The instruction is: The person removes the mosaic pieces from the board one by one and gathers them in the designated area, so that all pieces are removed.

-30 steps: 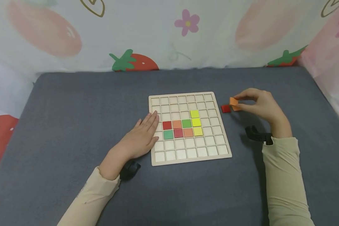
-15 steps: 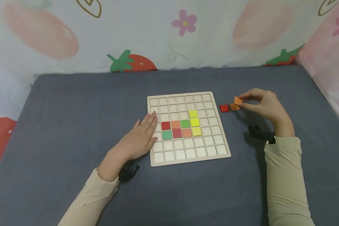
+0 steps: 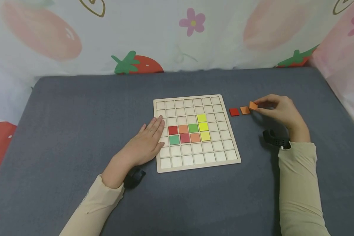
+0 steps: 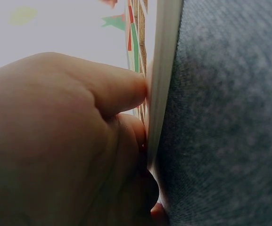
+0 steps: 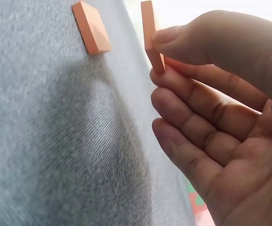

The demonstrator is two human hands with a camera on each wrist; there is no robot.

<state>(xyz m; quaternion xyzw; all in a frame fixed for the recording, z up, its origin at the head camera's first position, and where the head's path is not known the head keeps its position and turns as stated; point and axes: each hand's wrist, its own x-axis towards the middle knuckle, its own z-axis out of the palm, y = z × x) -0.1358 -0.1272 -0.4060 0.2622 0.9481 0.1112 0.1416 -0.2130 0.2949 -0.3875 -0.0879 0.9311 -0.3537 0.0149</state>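
A pale wooden grid board (image 3: 199, 167) lies on the grey cloth. Coloured square tiles fill some of its cells: three yellow tiles (image 3: 203, 127) in a column, a green tile (image 3: 193, 128), and red, orange and teal ones to the left. My left hand (image 3: 146, 144) rests on the board's left edge, fingers straight. Right of the board, my right hand (image 3: 281, 109) pinches an orange tile (image 3: 253, 105) between thumb and fingers; the right wrist view shows this tile (image 5: 149, 33) raised off the cloth. Beside it on the cloth lie another orange tile (image 3: 245, 110) and a red tile (image 3: 234, 112).
Grey cloth (image 3: 85, 108) covers the table. Behind it hangs a white curtain (image 3: 153, 29) printed with strawberries and flowers. Black wrist mounts (image 3: 134, 178) are strapped on both wrists.
My right hand has moved rightward with the pinched orange tile, separating it from the other orange tile, which now lies flat on the cloth. The left hand stays on the board.
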